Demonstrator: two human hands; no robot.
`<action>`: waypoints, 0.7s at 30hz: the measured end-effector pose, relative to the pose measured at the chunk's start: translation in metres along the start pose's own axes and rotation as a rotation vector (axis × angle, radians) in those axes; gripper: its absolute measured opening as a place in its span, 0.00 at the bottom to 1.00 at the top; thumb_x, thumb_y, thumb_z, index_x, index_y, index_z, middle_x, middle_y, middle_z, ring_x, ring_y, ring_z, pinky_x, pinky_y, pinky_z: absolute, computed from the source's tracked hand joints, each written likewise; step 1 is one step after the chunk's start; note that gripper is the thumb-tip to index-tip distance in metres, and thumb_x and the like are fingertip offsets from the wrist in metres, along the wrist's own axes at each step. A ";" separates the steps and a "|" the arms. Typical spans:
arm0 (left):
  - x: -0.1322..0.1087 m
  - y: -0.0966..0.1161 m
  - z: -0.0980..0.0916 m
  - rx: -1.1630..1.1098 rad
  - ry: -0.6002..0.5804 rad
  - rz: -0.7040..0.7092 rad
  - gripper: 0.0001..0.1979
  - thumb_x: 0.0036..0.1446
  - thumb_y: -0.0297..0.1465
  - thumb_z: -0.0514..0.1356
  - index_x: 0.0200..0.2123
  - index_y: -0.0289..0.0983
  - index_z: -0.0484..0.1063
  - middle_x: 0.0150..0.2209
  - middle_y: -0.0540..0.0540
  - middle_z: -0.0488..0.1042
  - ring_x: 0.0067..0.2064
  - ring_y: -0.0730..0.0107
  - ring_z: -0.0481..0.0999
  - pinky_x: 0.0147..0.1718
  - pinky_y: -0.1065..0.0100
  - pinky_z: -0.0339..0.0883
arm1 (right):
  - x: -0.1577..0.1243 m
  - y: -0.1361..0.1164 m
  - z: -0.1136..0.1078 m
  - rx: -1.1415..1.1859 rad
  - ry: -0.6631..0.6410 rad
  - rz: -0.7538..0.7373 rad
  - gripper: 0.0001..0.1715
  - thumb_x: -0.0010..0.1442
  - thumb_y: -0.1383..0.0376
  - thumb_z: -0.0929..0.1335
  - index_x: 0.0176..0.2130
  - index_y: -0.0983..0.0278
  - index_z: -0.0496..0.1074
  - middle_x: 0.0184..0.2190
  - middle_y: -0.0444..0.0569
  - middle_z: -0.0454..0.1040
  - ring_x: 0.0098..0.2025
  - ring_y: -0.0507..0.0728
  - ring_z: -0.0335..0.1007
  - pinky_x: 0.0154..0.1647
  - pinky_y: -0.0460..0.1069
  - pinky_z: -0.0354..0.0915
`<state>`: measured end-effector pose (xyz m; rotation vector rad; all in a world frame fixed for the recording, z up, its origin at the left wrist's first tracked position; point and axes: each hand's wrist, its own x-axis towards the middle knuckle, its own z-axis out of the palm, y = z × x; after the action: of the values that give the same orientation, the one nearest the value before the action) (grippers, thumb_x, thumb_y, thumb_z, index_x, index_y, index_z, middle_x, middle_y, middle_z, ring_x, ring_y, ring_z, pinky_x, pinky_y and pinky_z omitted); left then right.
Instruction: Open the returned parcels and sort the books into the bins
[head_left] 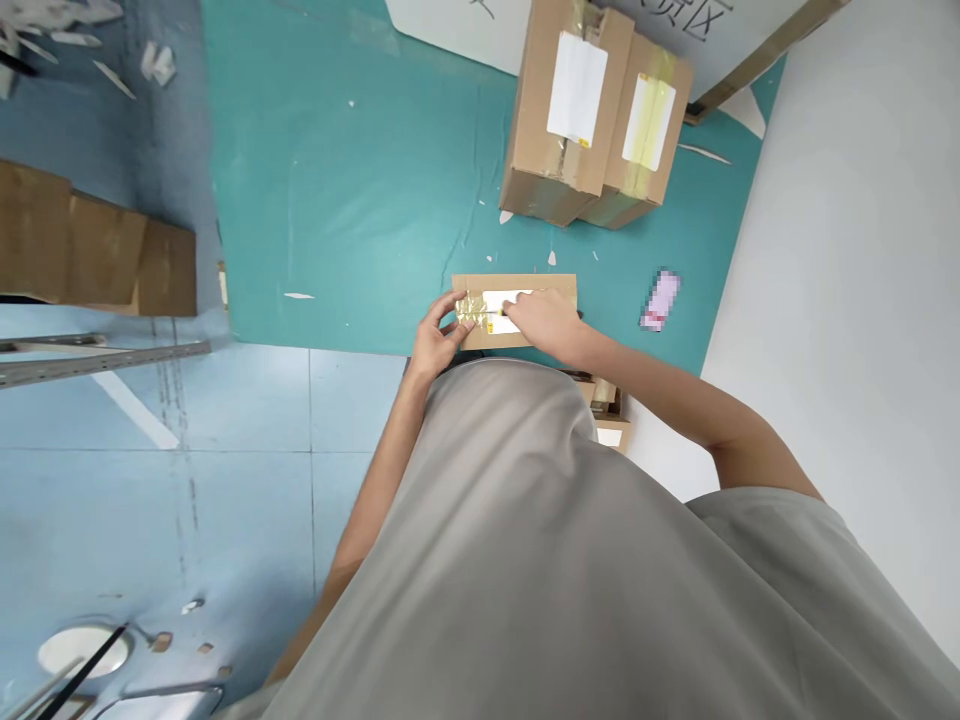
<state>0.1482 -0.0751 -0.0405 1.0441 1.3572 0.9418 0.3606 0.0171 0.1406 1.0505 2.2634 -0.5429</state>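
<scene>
A small cardboard box (517, 341) lies at the near edge of the green table, with shiny tape over its left end and a white label (496, 300) on top. My left hand (440, 336) grips the box's left end, fingers on the far side and thumb on the top near the tape. Above the label, my right hand (546, 318) is closed around a small, thin tool with a bit of yellow. The tool's tip points left at the tape; the rest of it is hidden by my fingers.
Two taped cartons (551, 190) stand on the green table (360, 200) beyond the box. A pinkish, pixelated item (661, 300) lies to the right. Brown cartons (97, 245) are at the far left, with a metal rail (112, 362) nearby. Paper scraps dot the table.
</scene>
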 end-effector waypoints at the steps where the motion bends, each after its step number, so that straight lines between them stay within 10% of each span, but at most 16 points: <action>1: 0.000 0.001 0.000 -0.001 0.002 -0.003 0.42 0.58 0.62 0.74 0.68 0.45 0.76 0.76 0.36 0.69 0.74 0.41 0.73 0.67 0.43 0.78 | -0.006 0.009 0.005 -0.001 -0.002 0.029 0.23 0.76 0.74 0.63 0.61 0.69 0.81 0.54 0.68 0.86 0.55 0.70 0.85 0.49 0.57 0.69; 15: 0.002 0.002 0.004 0.040 -0.024 0.034 0.44 0.59 0.66 0.71 0.68 0.45 0.76 0.76 0.34 0.70 0.73 0.41 0.74 0.66 0.42 0.79 | -0.073 0.092 0.056 0.083 0.080 0.287 0.19 0.78 0.67 0.66 0.54 0.61 0.86 0.48 0.66 0.87 0.50 0.70 0.85 0.46 0.58 0.64; 21: 0.005 -0.010 -0.037 0.024 0.078 0.041 0.46 0.58 0.65 0.72 0.70 0.44 0.77 0.74 0.34 0.74 0.72 0.40 0.78 0.73 0.40 0.71 | -0.139 0.176 0.083 0.161 0.172 0.556 0.25 0.79 0.54 0.67 0.41 0.64 0.88 0.39 0.69 0.85 0.50 0.75 0.83 0.50 0.64 0.66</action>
<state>0.1109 -0.0718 -0.0492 1.0663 1.4192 1.0082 0.5993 0.0003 0.1481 1.7846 1.9554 -0.4090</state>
